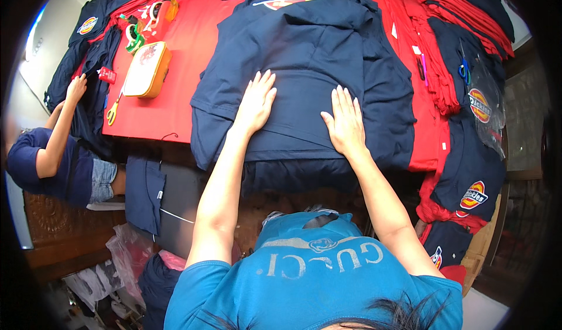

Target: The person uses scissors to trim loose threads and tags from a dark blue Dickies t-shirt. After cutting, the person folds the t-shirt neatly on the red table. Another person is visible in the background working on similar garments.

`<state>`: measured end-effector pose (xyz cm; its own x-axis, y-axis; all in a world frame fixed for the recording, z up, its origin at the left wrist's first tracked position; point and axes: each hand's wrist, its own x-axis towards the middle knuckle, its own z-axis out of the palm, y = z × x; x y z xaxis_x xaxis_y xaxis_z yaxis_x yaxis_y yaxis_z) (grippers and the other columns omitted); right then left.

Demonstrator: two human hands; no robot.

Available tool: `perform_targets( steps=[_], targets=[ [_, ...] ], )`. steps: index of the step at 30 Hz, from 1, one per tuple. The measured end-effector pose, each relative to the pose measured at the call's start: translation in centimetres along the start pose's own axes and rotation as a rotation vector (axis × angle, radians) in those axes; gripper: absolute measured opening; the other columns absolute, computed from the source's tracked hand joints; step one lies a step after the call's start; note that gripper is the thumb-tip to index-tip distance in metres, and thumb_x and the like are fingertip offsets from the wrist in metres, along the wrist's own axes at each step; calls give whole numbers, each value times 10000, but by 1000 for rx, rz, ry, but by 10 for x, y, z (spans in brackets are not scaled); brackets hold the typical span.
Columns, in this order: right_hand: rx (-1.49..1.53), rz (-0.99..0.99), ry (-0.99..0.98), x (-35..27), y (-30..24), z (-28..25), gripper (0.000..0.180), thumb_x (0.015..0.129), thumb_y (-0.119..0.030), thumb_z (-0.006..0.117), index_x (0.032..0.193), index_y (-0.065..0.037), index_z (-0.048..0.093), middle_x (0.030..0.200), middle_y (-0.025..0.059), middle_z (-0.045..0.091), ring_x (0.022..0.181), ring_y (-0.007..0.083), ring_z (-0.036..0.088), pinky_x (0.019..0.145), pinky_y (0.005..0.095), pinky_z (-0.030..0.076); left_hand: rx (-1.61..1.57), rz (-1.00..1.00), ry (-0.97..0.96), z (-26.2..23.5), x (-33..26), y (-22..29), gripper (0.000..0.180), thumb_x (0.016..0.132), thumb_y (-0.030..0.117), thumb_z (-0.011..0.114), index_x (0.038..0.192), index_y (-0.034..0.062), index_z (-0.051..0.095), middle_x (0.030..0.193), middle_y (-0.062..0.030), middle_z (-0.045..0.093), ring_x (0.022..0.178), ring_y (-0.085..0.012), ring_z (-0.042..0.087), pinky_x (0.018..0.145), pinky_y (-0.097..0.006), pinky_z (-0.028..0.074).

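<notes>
A navy T-shirt (304,49) lies spread over the red-covered table in front of me, partly folded, with its printed logo at the far end. My left hand (256,103) rests flat on the cloth, fingers stretched forward. Level with it, my right hand (345,121) presses flat on the same shirt, its thumb held apart. Between the two hands runs a band of folded fabric with a few creases. More navy cloth (298,176) hangs below the table's front edge.
On the red table cover (187,55) at left are a yellow-edged case (146,69), yellow scissors (113,112) and tape dispensers (161,16). Stacked red shirts (436,66) and blue scissors (464,69) lie at right. Another person (58,160) handles navy garments at far left.
</notes>
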<state>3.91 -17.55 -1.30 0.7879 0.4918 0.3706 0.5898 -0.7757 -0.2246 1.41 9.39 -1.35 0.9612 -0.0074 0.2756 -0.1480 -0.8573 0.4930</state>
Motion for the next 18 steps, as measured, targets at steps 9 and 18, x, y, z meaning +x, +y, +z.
perform_targets(
  steps=[9,18],
  targets=[
    [196,-170,16,-7,-4,-28,604,902,-323,618,1393,-22,439,1462,211,397,1409,361,307,1162,524,186,18,75,92,-31,-33,26,403,905,198,628,1279,58,576,1444,-131,451,1387,-322,362,1153,-455,274],
    [-5,-116,115,68,-14,12,588,949,-326,535,1370,74,435,1469,238,390,1396,365,330,1147,503,236,419,230,163,9,62,27,404,980,254,494,1364,133,528,1439,-83,483,1364,-292,404,1121,-463,322]
  ],
)
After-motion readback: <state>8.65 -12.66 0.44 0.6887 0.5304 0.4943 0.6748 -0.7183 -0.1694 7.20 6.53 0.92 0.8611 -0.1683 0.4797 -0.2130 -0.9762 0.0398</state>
